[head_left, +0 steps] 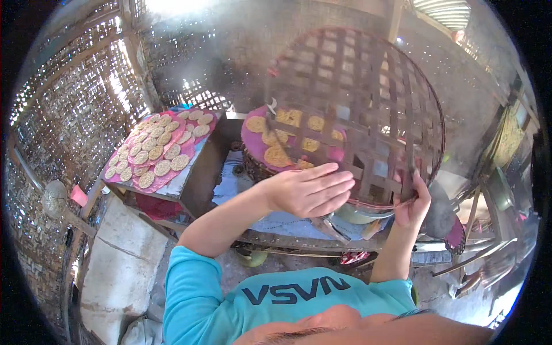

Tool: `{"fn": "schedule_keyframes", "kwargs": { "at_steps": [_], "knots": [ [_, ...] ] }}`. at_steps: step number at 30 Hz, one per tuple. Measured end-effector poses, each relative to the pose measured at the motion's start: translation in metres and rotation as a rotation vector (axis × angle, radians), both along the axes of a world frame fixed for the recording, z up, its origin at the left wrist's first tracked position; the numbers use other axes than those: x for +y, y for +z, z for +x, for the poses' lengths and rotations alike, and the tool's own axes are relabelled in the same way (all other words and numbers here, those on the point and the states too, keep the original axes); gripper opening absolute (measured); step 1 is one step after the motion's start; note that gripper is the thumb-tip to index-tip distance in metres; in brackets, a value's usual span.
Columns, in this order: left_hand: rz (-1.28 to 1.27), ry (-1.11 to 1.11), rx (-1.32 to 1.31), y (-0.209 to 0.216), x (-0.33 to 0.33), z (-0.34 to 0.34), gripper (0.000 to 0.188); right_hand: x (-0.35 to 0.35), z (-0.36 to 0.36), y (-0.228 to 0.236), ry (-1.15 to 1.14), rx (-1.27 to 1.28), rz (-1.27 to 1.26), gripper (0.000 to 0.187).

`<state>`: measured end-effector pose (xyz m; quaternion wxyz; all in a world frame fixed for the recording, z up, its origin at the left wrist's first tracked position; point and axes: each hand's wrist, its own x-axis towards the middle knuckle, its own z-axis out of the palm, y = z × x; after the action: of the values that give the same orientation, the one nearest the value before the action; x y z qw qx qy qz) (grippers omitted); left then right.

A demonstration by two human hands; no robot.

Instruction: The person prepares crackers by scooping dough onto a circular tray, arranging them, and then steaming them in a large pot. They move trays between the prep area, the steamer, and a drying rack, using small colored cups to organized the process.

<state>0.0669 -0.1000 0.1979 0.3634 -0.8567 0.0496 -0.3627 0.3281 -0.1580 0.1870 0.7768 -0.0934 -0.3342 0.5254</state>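
Note:
My right hand grips the near right edge of a large round open-weave bamboo tray, which stands tilted up in front of me. My left hand is stretched flat, palm down, its fingertips close to the tray's lower rim; whether they touch it I cannot tell. Behind the lattice and to its left lies a pink sheet carrying flat yellow-brown round cakes. Part of that sheet is hidden by the tray. Below the tray, between my hands, the rim of a pale green bowl shows.
At the left, a wooden table bears pink sheets with many pale round cakes. A dark round pan sits right of my right hand. Woven bamboo walls enclose the space, and a strainer hangs at the left.

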Motion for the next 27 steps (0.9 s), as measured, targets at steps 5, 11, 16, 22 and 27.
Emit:
{"fn": "schedule_keyframes", "kwargs": {
  "at_steps": [5, 11, 16, 22, 27],
  "knots": [
    [-0.352, 0.083, -0.097, -0.005, 0.028, 0.056, 0.039, -0.033, 0.114, -0.058, -0.21, 0.009, -0.016, 0.033],
    [-0.868, 0.869, -0.248, -0.072, 0.115, 0.114, 0.049, -0.076, 0.165, -0.085, -0.584, 0.09, -0.259, 0.037],
    [-0.909, 1.065, -0.053, -0.091, 0.146, 0.148, 0.045, -0.096, 0.193, -0.112, -0.542, 0.031, -0.248, 0.04],
    [-1.044, 1.022, -0.181, -0.064, 0.16, 0.139, 0.018, -0.07, 0.171, -0.105, -0.358, 0.06, -0.351, 0.038],
    [-0.799, 1.109, -0.22, -0.024, 0.165, 0.118, 0.016, 0.005, 0.115, -0.113, -0.132, -0.024, -0.363, 0.039]
  ]
}}
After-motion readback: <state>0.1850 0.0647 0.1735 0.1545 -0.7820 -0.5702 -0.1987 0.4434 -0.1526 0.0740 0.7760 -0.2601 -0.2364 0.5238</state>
